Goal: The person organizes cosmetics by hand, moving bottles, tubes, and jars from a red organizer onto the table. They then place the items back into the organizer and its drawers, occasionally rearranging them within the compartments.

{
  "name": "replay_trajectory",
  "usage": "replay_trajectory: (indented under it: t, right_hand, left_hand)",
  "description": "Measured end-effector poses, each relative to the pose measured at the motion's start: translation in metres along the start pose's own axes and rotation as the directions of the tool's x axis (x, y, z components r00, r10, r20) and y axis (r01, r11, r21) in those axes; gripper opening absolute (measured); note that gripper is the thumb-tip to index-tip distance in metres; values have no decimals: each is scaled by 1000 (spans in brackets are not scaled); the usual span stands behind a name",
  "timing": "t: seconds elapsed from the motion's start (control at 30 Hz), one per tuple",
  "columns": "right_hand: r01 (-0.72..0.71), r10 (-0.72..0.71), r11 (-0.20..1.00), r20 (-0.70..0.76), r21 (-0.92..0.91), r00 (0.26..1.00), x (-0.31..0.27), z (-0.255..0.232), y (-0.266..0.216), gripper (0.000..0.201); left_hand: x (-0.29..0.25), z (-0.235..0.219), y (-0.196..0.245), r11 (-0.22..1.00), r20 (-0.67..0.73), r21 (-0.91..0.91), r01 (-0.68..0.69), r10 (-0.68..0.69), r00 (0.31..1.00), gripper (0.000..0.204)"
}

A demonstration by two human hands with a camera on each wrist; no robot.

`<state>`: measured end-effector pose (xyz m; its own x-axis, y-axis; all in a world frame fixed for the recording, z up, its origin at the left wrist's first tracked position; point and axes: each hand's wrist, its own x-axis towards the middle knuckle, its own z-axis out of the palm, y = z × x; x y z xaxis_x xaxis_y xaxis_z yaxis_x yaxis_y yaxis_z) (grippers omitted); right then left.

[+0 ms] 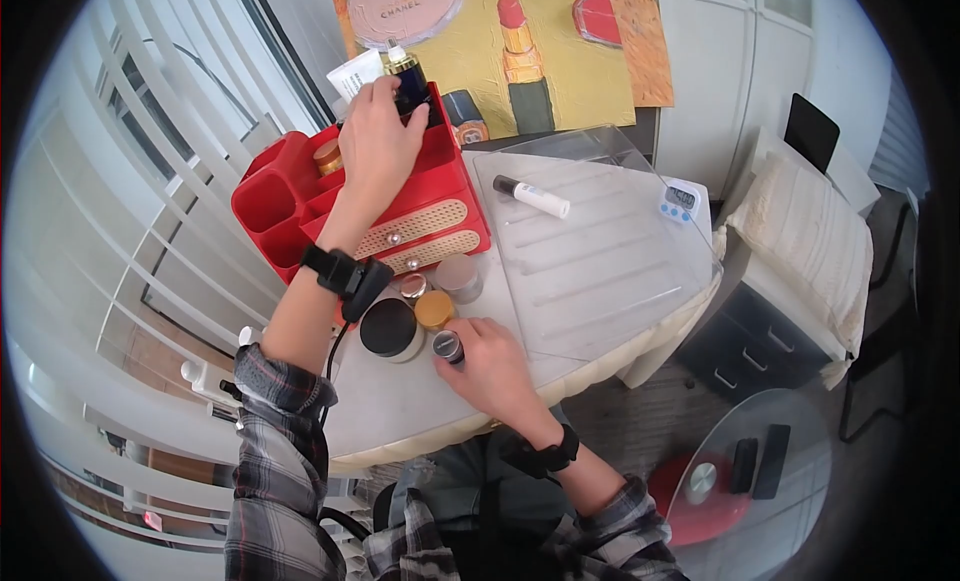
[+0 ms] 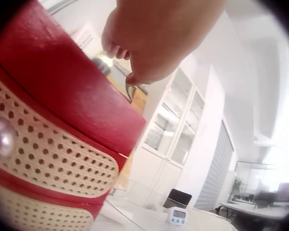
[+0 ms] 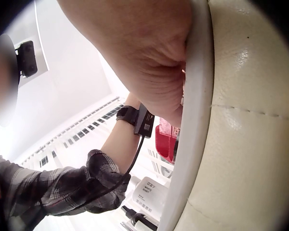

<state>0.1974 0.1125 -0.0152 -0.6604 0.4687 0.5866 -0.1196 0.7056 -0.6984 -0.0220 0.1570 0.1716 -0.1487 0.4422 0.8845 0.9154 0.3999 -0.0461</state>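
Observation:
In the head view my left hand (image 1: 380, 151) reaches over the red organizer (image 1: 455, 186), its fingers and thumb bent beside a dark blue bottle (image 1: 408, 79) with a gold collar; whether they touch it is hidden. A white tube (image 1: 355, 76) stands left of that bottle. My right hand (image 1: 492, 369) pinches a small dark-capped container (image 1: 448, 347) at the table's front. Just behind it are a black-lidded jar (image 1: 391, 329), a gold-lidded jar (image 1: 435, 309) and other small jars. The left wrist view shows the left hand (image 2: 154, 38) above the organizer (image 2: 72, 82).
A clear tray (image 1: 600, 281) covers the table's right part, with a white tube with a black cap (image 1: 532, 196) on it and a timer (image 1: 680, 201) at its right edge. A painting (image 1: 580, 91) leans behind. A glass side table (image 1: 800, 421) stands lower right.

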Motion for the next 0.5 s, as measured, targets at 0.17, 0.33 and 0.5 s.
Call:
replay_trajectory:
  t: [0.17, 0.33, 0.5]
  right_hand:
    - [0, 0, 1000, 12, -9, 1000, 0, 2, -1, 28]
    - [38, -38, 999, 13, -25, 999, 2, 0, -1, 28]
    - [27, -26, 999, 21, -21, 999, 2, -2, -1, 32]
  left_hand:
    - [-11, -2, 67, 892, 271, -437, -115, 252, 929, 30]
    - [-51, 61, 106, 901, 733, -430, -52, 382, 562, 56]
    - [-69, 129, 98, 946, 867, -307, 105, 233, 440, 63]
